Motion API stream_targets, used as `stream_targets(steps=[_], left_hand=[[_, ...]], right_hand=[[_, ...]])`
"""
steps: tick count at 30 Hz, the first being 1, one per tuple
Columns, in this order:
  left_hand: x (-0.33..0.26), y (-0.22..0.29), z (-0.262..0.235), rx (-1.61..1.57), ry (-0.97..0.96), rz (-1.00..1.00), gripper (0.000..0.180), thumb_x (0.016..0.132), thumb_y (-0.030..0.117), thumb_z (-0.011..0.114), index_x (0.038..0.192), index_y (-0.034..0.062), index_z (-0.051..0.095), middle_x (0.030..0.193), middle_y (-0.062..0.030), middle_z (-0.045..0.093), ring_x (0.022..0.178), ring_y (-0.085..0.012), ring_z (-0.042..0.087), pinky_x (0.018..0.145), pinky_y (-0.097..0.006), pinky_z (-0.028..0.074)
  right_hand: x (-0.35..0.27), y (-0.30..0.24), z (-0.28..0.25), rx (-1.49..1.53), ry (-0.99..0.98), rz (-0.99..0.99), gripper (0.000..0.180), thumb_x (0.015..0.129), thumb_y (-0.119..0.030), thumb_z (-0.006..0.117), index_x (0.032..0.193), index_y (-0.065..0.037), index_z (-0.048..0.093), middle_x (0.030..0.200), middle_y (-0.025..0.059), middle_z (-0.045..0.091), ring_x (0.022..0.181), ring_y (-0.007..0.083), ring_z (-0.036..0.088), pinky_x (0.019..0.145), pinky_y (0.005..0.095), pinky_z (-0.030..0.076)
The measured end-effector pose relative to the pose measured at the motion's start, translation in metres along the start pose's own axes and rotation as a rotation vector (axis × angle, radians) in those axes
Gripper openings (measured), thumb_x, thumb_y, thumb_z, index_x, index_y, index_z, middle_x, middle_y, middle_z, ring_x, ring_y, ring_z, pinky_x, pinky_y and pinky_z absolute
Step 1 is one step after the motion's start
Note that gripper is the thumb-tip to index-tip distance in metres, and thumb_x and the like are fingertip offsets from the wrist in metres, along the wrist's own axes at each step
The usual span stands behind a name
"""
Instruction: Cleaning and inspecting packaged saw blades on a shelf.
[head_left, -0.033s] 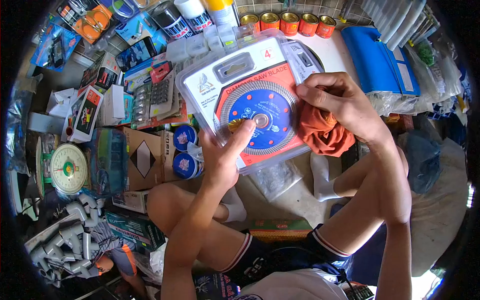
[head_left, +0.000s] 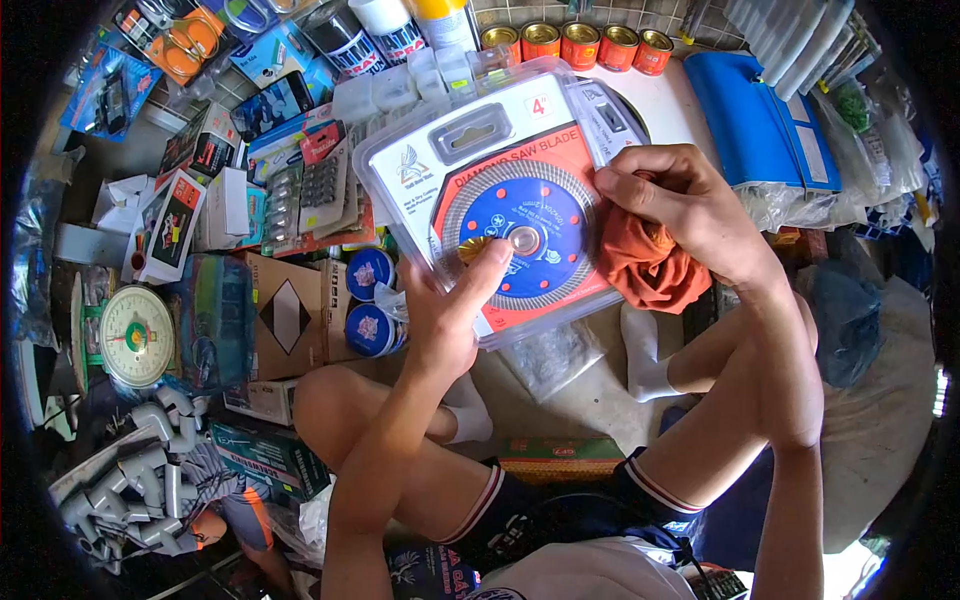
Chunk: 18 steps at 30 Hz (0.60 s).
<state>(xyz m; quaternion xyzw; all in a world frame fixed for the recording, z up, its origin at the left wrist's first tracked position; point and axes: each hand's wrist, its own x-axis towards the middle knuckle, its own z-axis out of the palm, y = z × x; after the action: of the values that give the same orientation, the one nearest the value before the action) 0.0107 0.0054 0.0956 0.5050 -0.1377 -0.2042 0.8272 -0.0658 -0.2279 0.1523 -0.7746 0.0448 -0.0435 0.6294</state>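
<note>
My left hand grips a diamond saw blade pack by its lower left edge, thumb pressed on the front. Through the clear plastic shows a round blade with a blue centre and grey rim, on a white and orange card. A gold sticker sits beside my thumb. Bunched in my right hand is an orange-red cloth, and the fingers are closed at the pack's right edge. Part of another clear pack sticks out behind the first, at its upper right. The pack is tilted over my lap.
Small red tins line the back, with spray cans to their left. At right lies a blue folder. Boxes, a dial scale and grey pipe fittings crowd the left. A plastic bag lies on the floor.
</note>
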Motion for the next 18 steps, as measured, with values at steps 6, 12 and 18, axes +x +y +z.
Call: stream_targets(steps=[6,12,18], left_hand=[[-0.0024,0.0,0.0015,0.045,0.009,-0.004,0.041,0.088,0.001,0.075,0.126,-0.0025,0.06,0.112,-0.0079,0.069,0.094,-0.0125,0.068,0.084,-0.03,0.057],[-0.0035,0.005,0.0037,0.083,0.028,-0.009,0.036,0.089,0.003,0.076,0.122,-0.0022,0.064,0.109,-0.0065,0.069,0.092,-0.0108,0.067,0.082,-0.028,0.055],[-0.0054,0.009,0.005,0.122,0.043,0.033,0.032,0.09,0.004,0.075,0.12,-0.0023,0.065,0.108,-0.0063,0.07,0.092,-0.0099,0.066,0.082,-0.027,0.054]], right_hand=[[-0.0008,0.0013,0.0055,0.003,0.033,0.003,0.023,0.1,-0.016,0.066,0.1,0.006,0.073,0.09,0.0033,0.073,0.089,0.0071,0.063,0.087,0.0273,0.051],[-0.0048,-0.0024,0.0081,0.007,0.043,-0.016,0.025,0.101,-0.017,0.065,0.097,0.006,0.073,0.087,0.0032,0.073,0.087,0.0066,0.062,0.086,0.0272,0.05],[-0.0053,0.0003,0.0077,0.044,0.036,-0.013,0.025,0.101,-0.017,0.065,0.098,0.006,0.073,0.087,0.0033,0.073,0.088,0.0059,0.062,0.087,0.0267,0.05]])
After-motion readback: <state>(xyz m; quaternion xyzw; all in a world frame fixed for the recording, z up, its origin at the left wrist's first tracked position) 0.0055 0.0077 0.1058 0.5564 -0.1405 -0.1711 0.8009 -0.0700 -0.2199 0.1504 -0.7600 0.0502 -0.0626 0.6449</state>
